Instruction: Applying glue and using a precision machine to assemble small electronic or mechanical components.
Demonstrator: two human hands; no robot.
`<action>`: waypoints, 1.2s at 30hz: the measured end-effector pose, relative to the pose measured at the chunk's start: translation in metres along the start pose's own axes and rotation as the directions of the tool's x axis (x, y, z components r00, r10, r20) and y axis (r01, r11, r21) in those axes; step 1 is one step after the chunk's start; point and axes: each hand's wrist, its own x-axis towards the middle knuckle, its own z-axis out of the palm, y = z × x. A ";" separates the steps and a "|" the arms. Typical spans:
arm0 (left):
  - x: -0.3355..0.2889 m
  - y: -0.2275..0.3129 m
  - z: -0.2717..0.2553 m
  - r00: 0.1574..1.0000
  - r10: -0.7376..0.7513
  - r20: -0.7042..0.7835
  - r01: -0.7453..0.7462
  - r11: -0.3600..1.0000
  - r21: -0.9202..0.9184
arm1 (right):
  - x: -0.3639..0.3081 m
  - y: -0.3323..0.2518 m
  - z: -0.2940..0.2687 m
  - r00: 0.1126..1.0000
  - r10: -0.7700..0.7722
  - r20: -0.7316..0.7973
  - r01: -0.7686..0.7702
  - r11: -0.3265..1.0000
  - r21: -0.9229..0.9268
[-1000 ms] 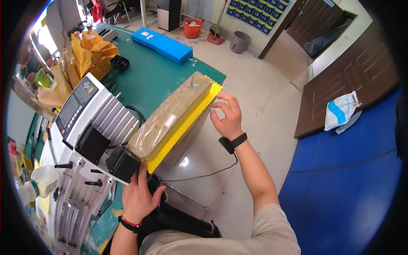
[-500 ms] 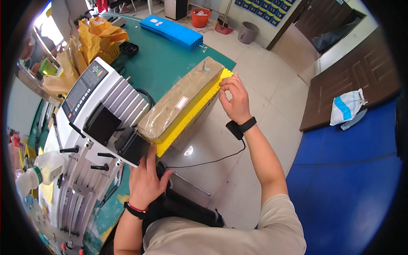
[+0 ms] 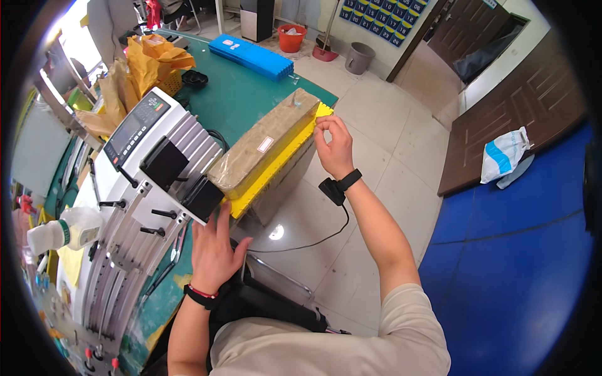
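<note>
A long yellow strip (image 3: pixel 273 177) with a notched far end lies beside a long brown block in clear wrap (image 3: pixel 266 135), along the block's right side. At the strip's far end my right hand (image 3: pixel 335 147) is closed, thumb and fingertips bent together at its edge. My left hand (image 3: pixel 216 257) is open with fingers stretched out, the fingertips by the strip's near end and the black block (image 3: pixel 202 199) of the machine. That white and silver machine (image 3: pixel 141 135) has a button panel, black levers and ribbed metal rails. The exact contact of my fingertips is hard to see.
Blue notched strips (image 3: pixel 251 55) lie stacked at the green table's (image 3: pixel 216 97) far side. Orange-yellow paper (image 3: pixel 153 62) stands at the back left. A plastic bottle (image 3: pixel 78 227) sits on the machine. A black cable (image 3: pixel 313 241) hangs from my right wrist. Beyond are a red bucket and grey bin.
The view has shifted slightly, so the table and machine sit a little differently. Both hands keep their places at the two ends of the yellow strip.
</note>
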 end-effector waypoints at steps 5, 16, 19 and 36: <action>-0.017 -0.001 -0.012 0.983 0.122 -0.137 -0.136 0.986 -0.095 | -0.063 -0.029 -0.033 0.858 -0.395 0.328 0.459 0.876 -0.146; -0.101 0.022 -0.030 0.882 0.471 0.009 -0.441 0.832 -0.337 | -0.300 -0.096 -0.177 -0.277 0.531 0.801 0.363 0.830 -0.424; -0.104 0.032 -0.048 0.893 0.444 -0.068 -0.443 0.846 -0.295 | -0.230 -0.176 -0.118 0.182 0.309 0.933 0.091 0.940 -0.329; -0.178 -0.041 -0.173 0.979 -0.083 -0.184 -0.024 0.858 -0.513 | -0.161 -0.374 0.075 0.757 -0.345 0.555 0.017 0.860 0.511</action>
